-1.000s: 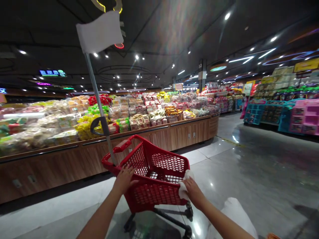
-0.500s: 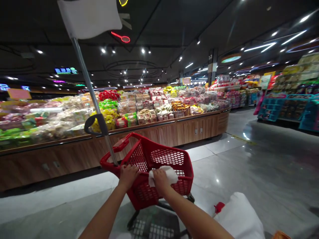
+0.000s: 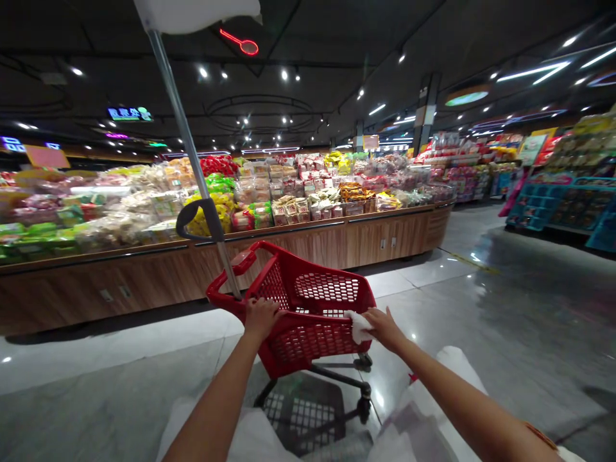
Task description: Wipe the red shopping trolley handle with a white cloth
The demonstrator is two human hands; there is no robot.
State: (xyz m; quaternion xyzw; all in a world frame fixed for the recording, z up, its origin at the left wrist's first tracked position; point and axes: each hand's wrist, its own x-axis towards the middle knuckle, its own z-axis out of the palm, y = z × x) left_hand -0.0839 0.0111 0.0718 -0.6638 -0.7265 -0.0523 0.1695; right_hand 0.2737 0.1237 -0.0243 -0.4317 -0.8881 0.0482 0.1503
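Observation:
A red shopping cart (image 3: 312, 343) stands before me, side-on, its basket showing nothing inside. My left hand (image 3: 262, 317) is wrapped over the cart's near rim, close to the handle end. At the opposite end of that rim, my right hand (image 3: 382, 327) presses a white cloth (image 3: 360, 327) against the front corner of the basket. The fingers of the right hand are closed on the cloth, with the thumb raised. A metal pole (image 3: 180, 115) with a dark grey loop grip (image 3: 199, 218) rises from the cart's handle end.
A long wooden display counter (image 3: 308, 247) piled with packaged goods runs behind the cart. Blue shelving (image 3: 563, 205) stands at the right. Grey shiny floor (image 3: 462, 301) stretches to the right of the cart. White fabric (image 3: 423, 417) shows at the bottom, near my arms.
My right hand has slid the white cloth rightward along the rim to the basket's front corner. My left hand stays on the rim. The view has shifted slightly.

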